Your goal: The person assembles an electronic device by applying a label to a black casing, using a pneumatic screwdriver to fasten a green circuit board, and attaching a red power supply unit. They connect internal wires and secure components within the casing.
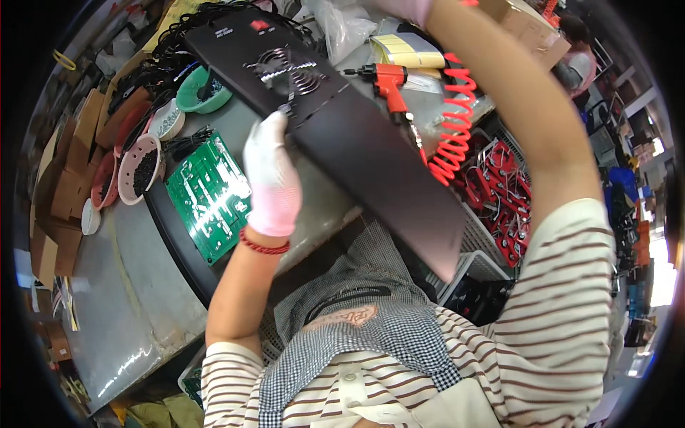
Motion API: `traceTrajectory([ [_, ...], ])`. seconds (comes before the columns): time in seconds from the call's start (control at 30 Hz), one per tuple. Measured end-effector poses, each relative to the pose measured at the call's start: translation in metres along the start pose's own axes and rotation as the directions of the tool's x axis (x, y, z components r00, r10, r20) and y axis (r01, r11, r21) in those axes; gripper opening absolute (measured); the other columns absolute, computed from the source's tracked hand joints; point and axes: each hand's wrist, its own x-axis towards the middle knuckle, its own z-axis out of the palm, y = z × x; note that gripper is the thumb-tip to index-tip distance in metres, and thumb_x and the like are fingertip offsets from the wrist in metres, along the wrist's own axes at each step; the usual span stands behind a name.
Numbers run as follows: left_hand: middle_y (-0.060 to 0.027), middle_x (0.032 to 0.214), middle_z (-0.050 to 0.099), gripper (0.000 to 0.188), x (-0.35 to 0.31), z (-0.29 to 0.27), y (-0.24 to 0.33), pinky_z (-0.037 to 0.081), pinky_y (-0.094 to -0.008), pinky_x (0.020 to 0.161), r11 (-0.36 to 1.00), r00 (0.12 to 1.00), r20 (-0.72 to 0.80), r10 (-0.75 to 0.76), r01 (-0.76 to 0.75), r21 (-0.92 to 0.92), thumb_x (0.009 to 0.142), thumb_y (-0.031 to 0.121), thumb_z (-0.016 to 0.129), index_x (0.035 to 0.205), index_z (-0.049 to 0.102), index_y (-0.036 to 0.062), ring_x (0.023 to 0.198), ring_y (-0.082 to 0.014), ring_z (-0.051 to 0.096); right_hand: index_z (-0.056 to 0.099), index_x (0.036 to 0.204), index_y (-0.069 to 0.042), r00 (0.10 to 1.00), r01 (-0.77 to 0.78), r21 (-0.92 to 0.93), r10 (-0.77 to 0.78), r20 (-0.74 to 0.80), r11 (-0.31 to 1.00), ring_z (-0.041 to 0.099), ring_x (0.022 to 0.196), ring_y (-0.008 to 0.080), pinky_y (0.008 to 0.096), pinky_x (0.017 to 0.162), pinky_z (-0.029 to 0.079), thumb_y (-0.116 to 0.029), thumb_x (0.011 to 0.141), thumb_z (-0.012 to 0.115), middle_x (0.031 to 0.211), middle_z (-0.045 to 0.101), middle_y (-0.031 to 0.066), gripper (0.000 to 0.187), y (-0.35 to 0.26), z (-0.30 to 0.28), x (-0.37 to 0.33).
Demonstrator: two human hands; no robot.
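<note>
My left hand (273, 171), in a white and pink glove, is closed on the near edge of a long black metal panel (385, 164). The panel lies slanted across the bench, its lower end jutting past the bench edge towards me. Wire fan guards (289, 70) and a red switch (259, 26) sit at its upper end. My right arm reaches far forward; only the pink cuff of my right hand (410, 7) shows at the top edge, its fingers out of the picture. Left of my left hand lies a green circuit board (208, 196) on another black part.
A red air screwdriver (389, 84) with a red coiled hose (457, 121) lies beyond the panel. Bowls of screws (138, 169) and a green bowl (203, 91) stand at the left. A crate of red-handled parts (499, 196) is at the right. Yellow labels (407, 51) lie farther back.
</note>
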Motion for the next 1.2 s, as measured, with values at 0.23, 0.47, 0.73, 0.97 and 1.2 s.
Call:
traceTrajectory([
  [0.23,-0.0122,0.099,0.064,0.033,0.023,-0.041,-0.025,0.047,-0.0311,0.081,0.964,0.994,-0.013,-0.105,0.105,0.243,0.100,0.022,0.045,0.105,0.060,-0.0071,0.087,-0.0166,0.060,0.057,0.129,0.002,0.573,-0.605,0.155,0.563,-0.595,0.781,0.064,0.097,0.0256,0.0405,0.085,0.051,-0.044,0.090,0.064,0.114,0.066,0.0170,0.061,0.295,-0.094,-0.096],
  [0.47,-0.0015,0.084,0.058,0.021,0.045,-0.025,-0.029,0.044,-0.0266,0.068,0.812,0.811,-0.125,-0.571,0.536,-0.230,0.101,0.014,0.045,0.094,0.060,0.0012,0.074,-0.0090,0.052,0.064,0.110,0.001,0.400,-0.434,0.602,0.743,-0.537,0.670,0.065,0.076,0.0236,0.0388,0.067,0.055,-0.044,0.084,0.074,0.096,0.066,0.0152,0.053,0.334,-0.084,-0.059],
  [0.73,-0.0089,0.089,0.061,0.021,0.064,-0.045,-0.108,0.046,-0.0322,0.070,0.911,0.917,-0.104,-0.385,0.396,0.118,0.094,0.013,0.048,0.104,0.060,-0.0016,0.078,-0.0180,0.056,0.063,0.107,0.003,0.557,-0.316,-0.324,-0.102,-0.824,0.892,0.068,0.087,0.0256,0.0378,0.081,0.052,-0.025,0.088,0.068,0.098,0.071,0.0155,0.034,0.288,-0.061,-0.030],
  [0.97,-0.0050,0.072,0.053,0.020,0.077,-0.030,-0.093,0.041,-0.0333,0.057,0.841,0.830,-0.282,-0.481,0.528,0.120,0.096,0.023,0.047,0.100,0.058,0.0070,0.063,-0.0168,0.051,0.055,0.127,0.005,0.995,-0.058,0.005,0.058,-0.081,0.998,0.060,0.103,0.0104,0.0263,0.094,0.046,-0.015,0.091,0.067,0.114,0.065,0.0058,0.043,0.059,-0.003,-0.095],
  [1.2,-0.0158,0.121,0.062,0.047,0.053,-0.021,-0.026,0.043,-0.0326,0.099,0.868,0.926,-0.270,-0.263,0.350,0.353,0.094,0.022,0.059,0.130,0.052,-0.0062,0.111,-0.0260,0.059,0.057,0.125,0.005,0.966,-0.095,0.116,0.063,0.251,0.989,0.062,0.098,0.0106,0.0264,0.088,0.050,-0.019,0.090,0.070,0.107,0.064,0.0066,0.044,0.018,0.048,-0.132],
])
